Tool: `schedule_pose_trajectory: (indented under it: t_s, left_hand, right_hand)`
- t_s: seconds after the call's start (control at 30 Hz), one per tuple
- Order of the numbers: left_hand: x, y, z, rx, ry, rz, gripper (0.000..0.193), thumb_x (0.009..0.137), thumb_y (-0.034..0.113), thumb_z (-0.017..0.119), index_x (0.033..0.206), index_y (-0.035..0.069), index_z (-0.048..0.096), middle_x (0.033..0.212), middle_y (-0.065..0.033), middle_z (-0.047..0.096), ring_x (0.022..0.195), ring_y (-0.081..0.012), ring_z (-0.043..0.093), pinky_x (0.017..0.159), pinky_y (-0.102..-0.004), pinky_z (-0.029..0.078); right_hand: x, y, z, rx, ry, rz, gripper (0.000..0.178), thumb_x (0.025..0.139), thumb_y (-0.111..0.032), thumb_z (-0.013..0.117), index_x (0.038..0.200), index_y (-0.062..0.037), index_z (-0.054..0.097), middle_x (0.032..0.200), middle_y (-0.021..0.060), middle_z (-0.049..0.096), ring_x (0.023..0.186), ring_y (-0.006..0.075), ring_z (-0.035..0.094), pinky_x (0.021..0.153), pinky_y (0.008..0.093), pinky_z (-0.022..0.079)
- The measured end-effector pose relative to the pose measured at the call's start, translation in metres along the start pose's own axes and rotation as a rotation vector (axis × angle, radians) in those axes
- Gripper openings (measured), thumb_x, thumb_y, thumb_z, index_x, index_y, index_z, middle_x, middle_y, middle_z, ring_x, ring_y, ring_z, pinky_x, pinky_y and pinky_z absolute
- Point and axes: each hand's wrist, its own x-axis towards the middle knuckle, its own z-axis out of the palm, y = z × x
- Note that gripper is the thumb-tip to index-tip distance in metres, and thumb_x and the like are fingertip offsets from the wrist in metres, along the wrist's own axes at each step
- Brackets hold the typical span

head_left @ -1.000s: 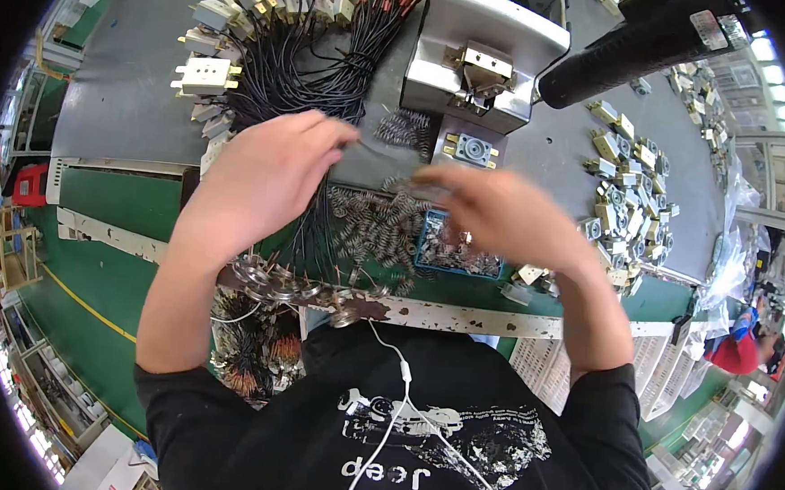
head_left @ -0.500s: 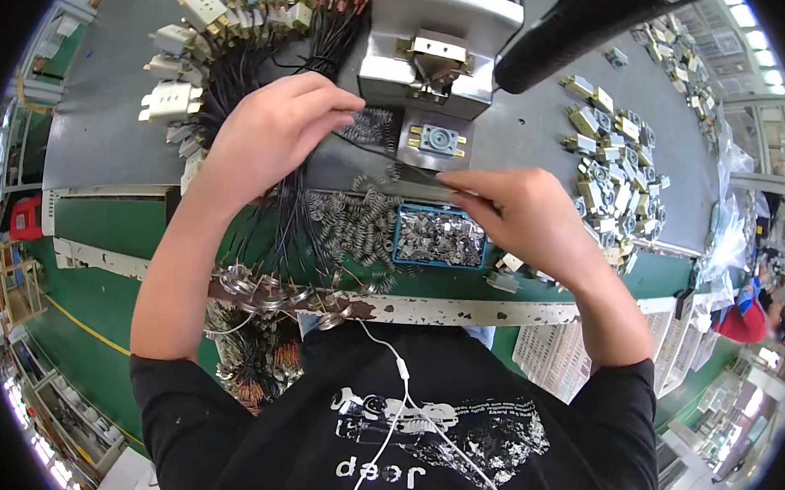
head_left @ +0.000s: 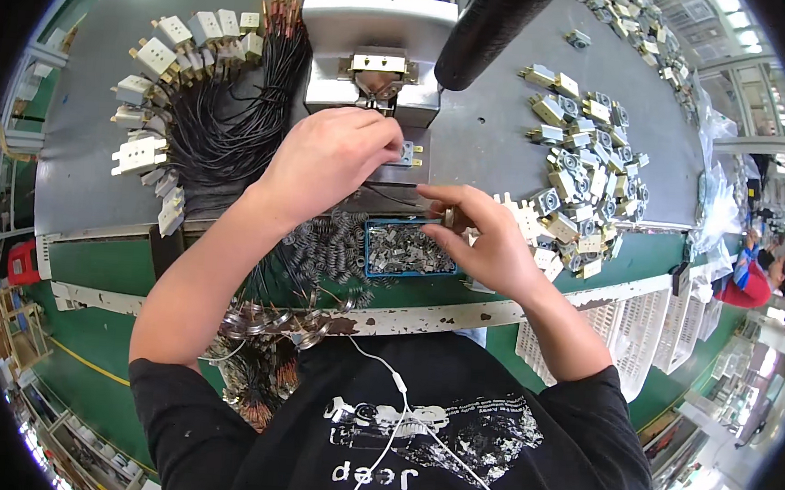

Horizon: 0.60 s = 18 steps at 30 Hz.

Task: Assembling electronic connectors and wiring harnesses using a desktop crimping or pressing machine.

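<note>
My left hand (head_left: 337,159) reaches over the small grey plug part (head_left: 408,154) with brass prongs, which lies below the press. Its fingers are pinched together at the part's left side and hide what they hold, if anything. My right hand (head_left: 491,242) is curled just above the blue tray (head_left: 367,254) of small metal pieces, forefinger and thumb tips apart. A small brass-coloured piece (head_left: 449,217) shows between its fingers; its kind is unclear. Beside the right forefinger a thin black wire (head_left: 386,195) runs left toward my left hand.
A silver press (head_left: 379,21) with a thick black lever (head_left: 495,31) stands ahead. Black wires with white plugs (head_left: 157,58) fan out at left. Plug parts (head_left: 586,167) are piled at right. Loose springs (head_left: 325,245) lie left of the tray, near the chipped table edge (head_left: 424,316).
My left hand has moved right, onto the plug part, and now covers much of it. My right hand's thumb and forefinger have parted. The whole view has shifted, so the bench appears further left.
</note>
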Motion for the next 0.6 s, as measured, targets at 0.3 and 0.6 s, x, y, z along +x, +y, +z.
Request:
schedule_pose_trajectory:
  t_s: [0.3,0.6]
  left_hand:
    - [0.004,0.007,-0.001,0.065,-0.036,-0.003,0.011,0.086,0.009,0.073,0.093,0.005,0.065,0.091,-0.0075,0.065,0.088,-0.0285,0.067,0.077,-0.0402,0.055]
    - [0.000,0.015,-0.007,0.113,-0.078,-0.025,0.016,0.088,0.014,0.073,0.100,0.007,0.064,0.098,-0.0075,0.063,0.091,-0.0295,0.066,0.077,-0.0410,0.054]
  right_hand:
    - [-0.004,0.000,-0.002,0.087,0.017,-0.019,0.048,0.091,0.000,0.076,0.136,-0.0046,0.060,0.110,0.0085,0.073,0.092,0.0120,0.071,0.082,0.0267,0.056]
    - [-0.004,-0.007,-0.006,0.041,0.035,0.011,0.044,0.091,-0.002,0.077,0.132,-0.0030,0.061,0.114,0.0096,0.074,0.096,0.0143,0.073,0.085,0.0295,0.057]
